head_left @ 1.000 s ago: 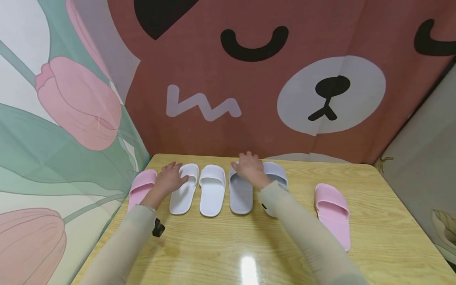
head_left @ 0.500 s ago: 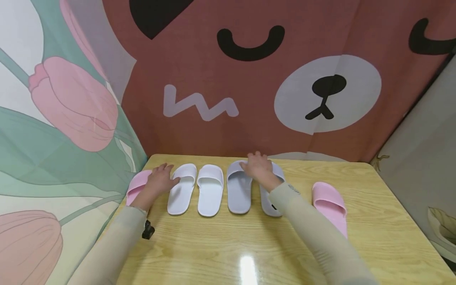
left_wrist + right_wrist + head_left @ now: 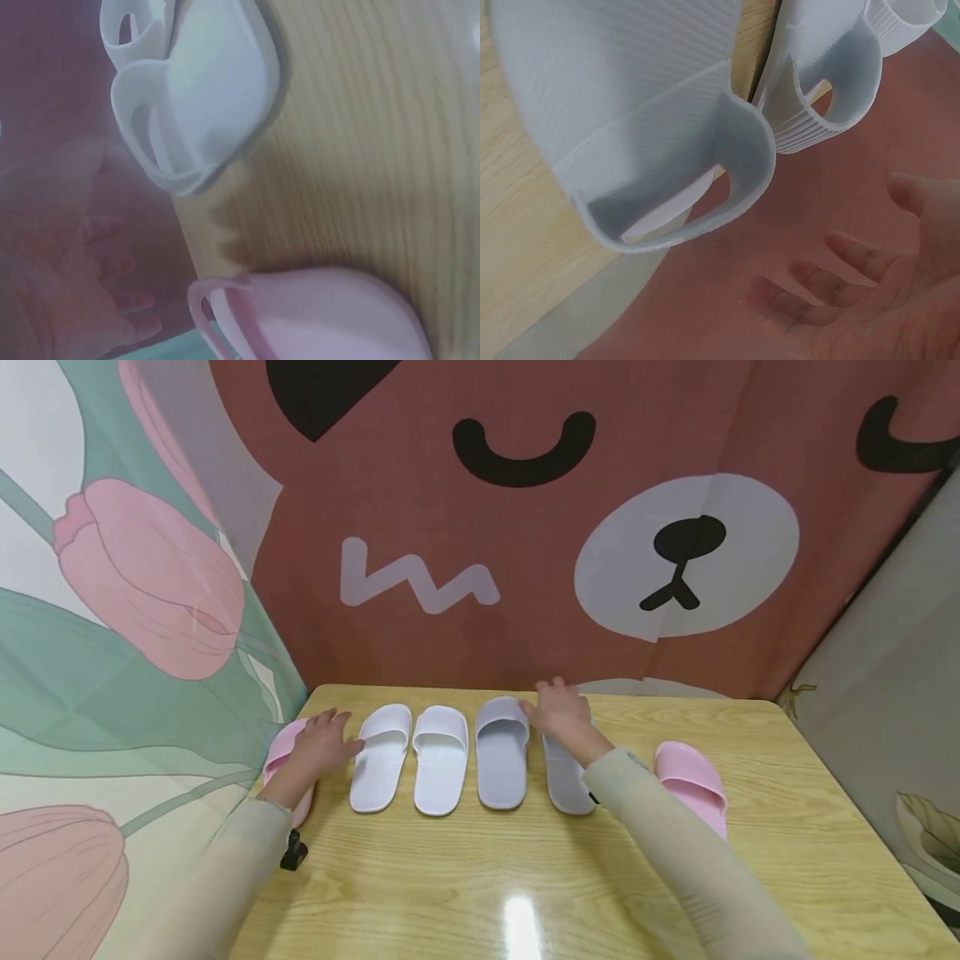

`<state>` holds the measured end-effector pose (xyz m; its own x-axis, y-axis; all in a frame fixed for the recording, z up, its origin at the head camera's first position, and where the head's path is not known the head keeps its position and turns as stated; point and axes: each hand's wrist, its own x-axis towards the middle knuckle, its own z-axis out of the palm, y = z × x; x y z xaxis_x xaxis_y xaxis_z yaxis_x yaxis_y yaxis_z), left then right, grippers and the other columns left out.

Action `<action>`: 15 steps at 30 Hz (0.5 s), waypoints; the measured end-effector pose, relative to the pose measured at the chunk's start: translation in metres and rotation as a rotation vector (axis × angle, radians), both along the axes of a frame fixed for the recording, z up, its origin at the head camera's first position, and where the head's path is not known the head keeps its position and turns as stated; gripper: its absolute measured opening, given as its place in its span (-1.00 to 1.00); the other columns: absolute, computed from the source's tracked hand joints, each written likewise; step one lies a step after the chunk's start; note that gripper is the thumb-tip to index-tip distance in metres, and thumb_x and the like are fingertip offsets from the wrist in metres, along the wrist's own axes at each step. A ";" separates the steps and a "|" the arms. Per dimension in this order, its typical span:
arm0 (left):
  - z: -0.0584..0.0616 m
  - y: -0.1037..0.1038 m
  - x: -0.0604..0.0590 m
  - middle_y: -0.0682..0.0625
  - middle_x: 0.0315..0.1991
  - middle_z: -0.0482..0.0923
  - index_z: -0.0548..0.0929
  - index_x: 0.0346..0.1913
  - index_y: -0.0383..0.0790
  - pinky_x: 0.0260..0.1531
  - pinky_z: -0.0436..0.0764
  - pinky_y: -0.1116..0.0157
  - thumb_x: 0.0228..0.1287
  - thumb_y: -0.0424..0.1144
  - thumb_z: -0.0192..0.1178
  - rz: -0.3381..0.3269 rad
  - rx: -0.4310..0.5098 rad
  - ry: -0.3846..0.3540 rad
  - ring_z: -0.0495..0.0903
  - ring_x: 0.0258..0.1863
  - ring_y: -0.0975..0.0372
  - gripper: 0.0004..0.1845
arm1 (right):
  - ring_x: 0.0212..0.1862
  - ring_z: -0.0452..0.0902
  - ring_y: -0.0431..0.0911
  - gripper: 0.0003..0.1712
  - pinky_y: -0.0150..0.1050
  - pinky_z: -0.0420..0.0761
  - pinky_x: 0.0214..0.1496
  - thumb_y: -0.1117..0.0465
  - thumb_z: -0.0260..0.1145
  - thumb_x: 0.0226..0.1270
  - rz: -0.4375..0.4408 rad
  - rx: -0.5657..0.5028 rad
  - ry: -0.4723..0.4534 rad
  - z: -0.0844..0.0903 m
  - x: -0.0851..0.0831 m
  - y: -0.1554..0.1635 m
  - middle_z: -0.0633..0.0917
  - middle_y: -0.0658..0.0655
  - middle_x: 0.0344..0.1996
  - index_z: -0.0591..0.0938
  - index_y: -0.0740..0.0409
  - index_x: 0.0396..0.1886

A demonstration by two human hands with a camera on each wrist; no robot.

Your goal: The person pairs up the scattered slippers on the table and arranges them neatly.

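Hands (image 3: pixel 318 746) (image 3: pixel 561 717) over slipper row, fingers relaxed, grasping nothing.
Slippers (image 3: pixel 502 762) lie near-to-far, toes far, on wooden table (image 3: pixel 525 877); bear backdrop (image 3: pixel 600 527) behind.

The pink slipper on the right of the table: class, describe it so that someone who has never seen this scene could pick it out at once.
Start at the wooden table before the bear backdrop. A row of slippers runs along its far edge. The pink slipper lies apart at the right end, beyond the right hand; its neighbours are grey and the other pink one lies under the left hand.
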<state>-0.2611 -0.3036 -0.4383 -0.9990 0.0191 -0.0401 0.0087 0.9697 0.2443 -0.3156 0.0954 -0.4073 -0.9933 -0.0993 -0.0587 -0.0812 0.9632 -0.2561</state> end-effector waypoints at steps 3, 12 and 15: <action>0.000 -0.003 0.001 -0.54 0.46 0.09 0.28 0.46 -0.45 0.29 0.18 -0.40 0.37 0.02 0.17 0.003 -0.013 -0.005 0.07 0.40 -0.46 -0.22 | 0.36 0.30 0.36 -0.25 0.26 0.44 0.25 -0.25 0.06 0.51 -0.006 -0.013 -0.007 0.001 0.002 0.006 0.38 0.34 0.37 0.39 0.14 0.47; 0.003 -0.016 0.007 -0.54 0.47 0.06 0.24 0.48 -0.45 0.25 0.19 -0.43 0.40 0.02 0.13 0.008 -0.011 -0.016 0.05 0.39 -0.48 -0.22 | 0.36 0.27 0.40 -0.25 0.33 0.39 0.27 -0.23 0.07 0.52 -0.018 -0.046 -0.008 0.004 0.008 0.033 0.32 0.38 0.42 0.40 0.18 0.46; 0.003 -0.020 0.010 -0.56 0.46 0.06 0.24 0.47 -0.47 0.25 0.18 -0.43 0.40 0.02 0.13 0.016 -0.005 -0.019 0.05 0.39 -0.49 -0.22 | 0.37 0.25 0.42 -0.25 0.34 0.38 0.27 -0.22 0.08 0.52 -0.020 -0.059 -0.007 0.004 0.011 0.043 0.29 0.39 0.44 0.39 0.18 0.47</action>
